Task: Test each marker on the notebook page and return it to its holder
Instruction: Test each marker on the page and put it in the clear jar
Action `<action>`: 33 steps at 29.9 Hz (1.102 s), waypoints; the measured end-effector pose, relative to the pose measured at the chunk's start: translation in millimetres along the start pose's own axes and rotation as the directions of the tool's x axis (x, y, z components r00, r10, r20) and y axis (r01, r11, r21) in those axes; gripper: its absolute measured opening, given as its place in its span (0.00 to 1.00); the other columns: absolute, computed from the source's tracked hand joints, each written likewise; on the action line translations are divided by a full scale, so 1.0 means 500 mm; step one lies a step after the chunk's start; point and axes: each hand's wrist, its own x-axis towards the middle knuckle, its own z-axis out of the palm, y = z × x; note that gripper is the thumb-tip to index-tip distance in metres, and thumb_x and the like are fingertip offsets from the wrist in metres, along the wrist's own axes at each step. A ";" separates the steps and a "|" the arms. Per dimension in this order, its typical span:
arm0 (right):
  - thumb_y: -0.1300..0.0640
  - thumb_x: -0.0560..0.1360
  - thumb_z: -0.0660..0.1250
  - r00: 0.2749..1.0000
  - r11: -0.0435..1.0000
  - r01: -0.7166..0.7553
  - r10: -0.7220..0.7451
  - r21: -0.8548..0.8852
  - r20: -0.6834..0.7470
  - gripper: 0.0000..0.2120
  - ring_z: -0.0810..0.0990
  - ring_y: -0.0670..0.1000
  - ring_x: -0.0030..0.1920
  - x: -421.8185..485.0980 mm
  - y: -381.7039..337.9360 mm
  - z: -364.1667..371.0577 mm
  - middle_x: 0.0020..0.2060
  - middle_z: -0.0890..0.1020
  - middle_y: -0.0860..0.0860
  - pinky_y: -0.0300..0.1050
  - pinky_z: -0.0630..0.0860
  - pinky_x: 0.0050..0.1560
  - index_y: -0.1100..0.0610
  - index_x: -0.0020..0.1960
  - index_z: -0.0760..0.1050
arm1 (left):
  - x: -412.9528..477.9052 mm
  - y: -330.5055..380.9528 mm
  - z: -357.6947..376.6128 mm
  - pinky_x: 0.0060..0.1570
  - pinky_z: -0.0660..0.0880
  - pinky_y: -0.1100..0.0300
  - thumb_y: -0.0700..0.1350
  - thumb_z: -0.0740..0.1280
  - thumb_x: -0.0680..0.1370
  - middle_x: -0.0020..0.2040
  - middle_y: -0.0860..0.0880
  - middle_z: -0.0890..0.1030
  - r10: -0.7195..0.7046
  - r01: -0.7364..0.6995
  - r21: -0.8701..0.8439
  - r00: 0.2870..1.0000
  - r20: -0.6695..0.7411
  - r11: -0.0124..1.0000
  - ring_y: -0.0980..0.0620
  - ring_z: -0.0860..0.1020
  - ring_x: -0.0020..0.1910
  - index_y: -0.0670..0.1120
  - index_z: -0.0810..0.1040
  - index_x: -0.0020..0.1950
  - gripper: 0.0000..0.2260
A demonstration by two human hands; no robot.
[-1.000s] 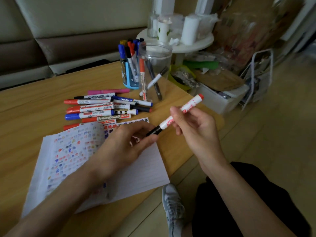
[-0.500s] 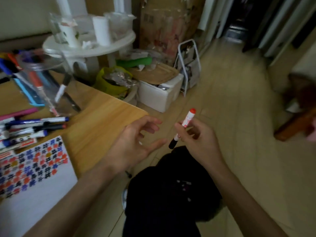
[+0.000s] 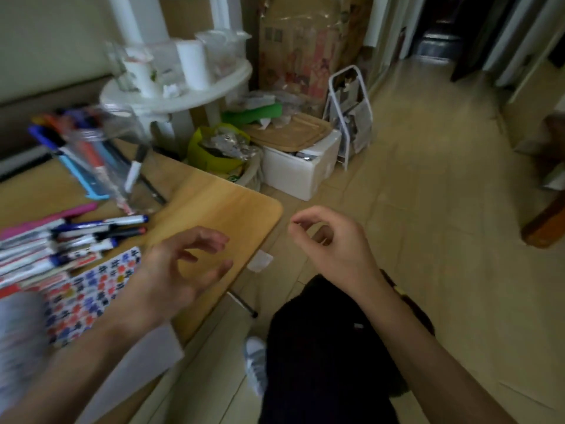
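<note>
Fingers (image 3: 211, 237) loose: L hand (image 3: 171, 270), R hand (image 3: 333, 249)

Legible text: none.
Printing on the markers (image 3: 101, 223) beside the notebook page (image 3: 91, 286) is lost to motion blur. The coloured test marks on the page form no readable words. Print on the cardboard box (image 3: 305, 41) is too dim to read.

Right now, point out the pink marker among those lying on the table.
The pink marker is the farthest in the row, lying beside the clear jar; the others are white, blue, black or red.
</note>
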 end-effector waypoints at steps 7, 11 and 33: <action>0.57 0.78 0.74 0.947 0.980 0.168 -0.191 0.105 0.259 0.04 0.81 0.42 0.37 0.038 -0.119 0.198 0.43 0.84 0.43 0.33 0.73 0.38 0.48 0.49 0.83 | -0.182 -0.133 -0.193 0.46 0.72 0.76 0.48 0.78 0.72 0.50 0.67 0.82 -0.155 0.188 0.157 0.967 -0.201 0.970 0.69 0.79 0.48 0.60 0.81 0.53 0.13; 0.57 0.78 0.74 0.904 0.973 0.187 -0.225 0.136 0.364 0.04 0.81 0.41 0.38 0.042 -0.181 0.310 0.42 0.84 0.42 0.37 0.77 0.37 0.48 0.49 0.83 | -0.257 -0.200 -0.246 0.51 0.73 0.71 0.45 0.78 0.73 0.52 0.63 0.81 -0.153 0.229 0.217 0.936 -0.317 0.949 0.69 0.77 0.51 0.62 0.79 0.55 0.17; 0.51 0.79 0.72 0.746 0.781 0.556 -0.317 -0.286 0.586 0.09 0.74 0.43 0.51 0.023 -0.232 0.616 0.53 0.73 0.43 0.29 0.66 0.41 0.52 0.57 0.76 | -0.367 -0.260 -0.257 0.74 0.62 0.52 0.67 0.47 0.83 0.73 0.56 0.65 -0.223 0.321 0.488 0.942 -0.249 0.812 0.56 0.65 0.73 0.57 0.62 0.77 0.26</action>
